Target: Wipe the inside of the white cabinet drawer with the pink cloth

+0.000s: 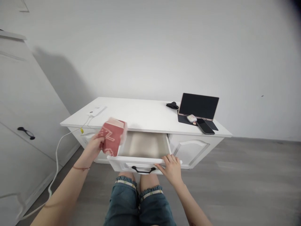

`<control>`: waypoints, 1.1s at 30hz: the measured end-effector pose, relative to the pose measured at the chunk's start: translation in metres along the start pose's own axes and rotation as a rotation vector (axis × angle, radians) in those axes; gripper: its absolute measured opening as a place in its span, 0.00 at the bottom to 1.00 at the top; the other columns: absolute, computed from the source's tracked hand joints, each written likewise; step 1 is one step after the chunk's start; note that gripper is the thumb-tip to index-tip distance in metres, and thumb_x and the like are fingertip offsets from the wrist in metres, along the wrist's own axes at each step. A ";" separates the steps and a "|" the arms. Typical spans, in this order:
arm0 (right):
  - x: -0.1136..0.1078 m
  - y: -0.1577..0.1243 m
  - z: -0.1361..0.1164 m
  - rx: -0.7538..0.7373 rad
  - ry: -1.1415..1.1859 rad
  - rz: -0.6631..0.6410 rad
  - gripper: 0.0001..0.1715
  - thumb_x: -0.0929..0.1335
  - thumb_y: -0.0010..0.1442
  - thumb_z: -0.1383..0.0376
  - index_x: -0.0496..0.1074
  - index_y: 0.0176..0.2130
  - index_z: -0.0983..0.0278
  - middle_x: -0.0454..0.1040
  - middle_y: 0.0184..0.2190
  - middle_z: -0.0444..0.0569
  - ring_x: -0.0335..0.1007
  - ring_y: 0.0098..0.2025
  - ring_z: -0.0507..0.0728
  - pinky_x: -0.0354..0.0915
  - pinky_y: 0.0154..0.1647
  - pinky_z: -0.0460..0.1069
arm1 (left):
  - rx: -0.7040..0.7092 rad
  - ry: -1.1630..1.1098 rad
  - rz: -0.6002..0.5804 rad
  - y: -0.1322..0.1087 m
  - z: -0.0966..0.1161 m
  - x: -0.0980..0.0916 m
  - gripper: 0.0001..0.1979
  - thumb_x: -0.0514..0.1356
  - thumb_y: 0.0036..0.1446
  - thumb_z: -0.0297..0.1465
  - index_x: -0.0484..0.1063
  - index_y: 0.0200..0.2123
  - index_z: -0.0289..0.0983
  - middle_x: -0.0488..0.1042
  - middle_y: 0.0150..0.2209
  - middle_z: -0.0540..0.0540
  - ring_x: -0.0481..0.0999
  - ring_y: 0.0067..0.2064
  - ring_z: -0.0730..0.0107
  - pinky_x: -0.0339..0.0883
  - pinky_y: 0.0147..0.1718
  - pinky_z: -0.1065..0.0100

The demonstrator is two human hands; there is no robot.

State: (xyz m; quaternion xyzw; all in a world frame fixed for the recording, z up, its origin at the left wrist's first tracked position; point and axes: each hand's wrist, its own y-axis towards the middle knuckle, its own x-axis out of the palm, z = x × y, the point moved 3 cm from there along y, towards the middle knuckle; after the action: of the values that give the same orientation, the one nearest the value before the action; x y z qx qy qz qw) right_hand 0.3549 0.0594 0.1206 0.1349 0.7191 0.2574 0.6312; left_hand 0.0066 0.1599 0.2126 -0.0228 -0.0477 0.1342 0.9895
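My left hand [95, 145] grips a folded red cloth [113, 136] with a pale pattern and a pinkish-white layer, perhaps a small towel. Motion blurs its right side. The cloth hangs over the left front of a pulled-out white drawer [143, 160]. Inside, the drawer's beige bottom shows. At the drawer's right front corner, my right hand [172, 168] has its fingers hooked over the top edge and its thumb against the front. A black handle [143, 170] is fixed to the drawer front, left of that hand.
On the white desk [141, 111] a power strip [95, 111] lies left, its cord [57, 150] running to the floor. A tablet [198, 106], white case [192, 118], phone [205, 126] and black object [172, 105] are at right. A white cabinet [28, 103] stands left.
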 end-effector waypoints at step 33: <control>0.016 0.035 0.064 0.110 0.548 -0.028 0.23 0.55 0.67 0.56 0.73 0.44 0.61 0.76 0.40 0.50 0.70 0.45 0.58 0.56 0.56 0.58 | 0.560 1.035 -0.053 -0.084 -0.173 0.142 0.20 0.52 0.55 0.28 0.64 0.52 0.32 0.68 0.50 0.30 0.66 0.53 0.46 0.59 0.52 0.48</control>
State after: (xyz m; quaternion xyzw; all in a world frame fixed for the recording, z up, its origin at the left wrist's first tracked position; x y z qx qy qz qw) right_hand 0.4104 0.1096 0.1210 0.0843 0.8777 0.2363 0.4083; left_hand 0.1826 0.1116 0.0577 0.1781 0.4783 0.0885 0.8553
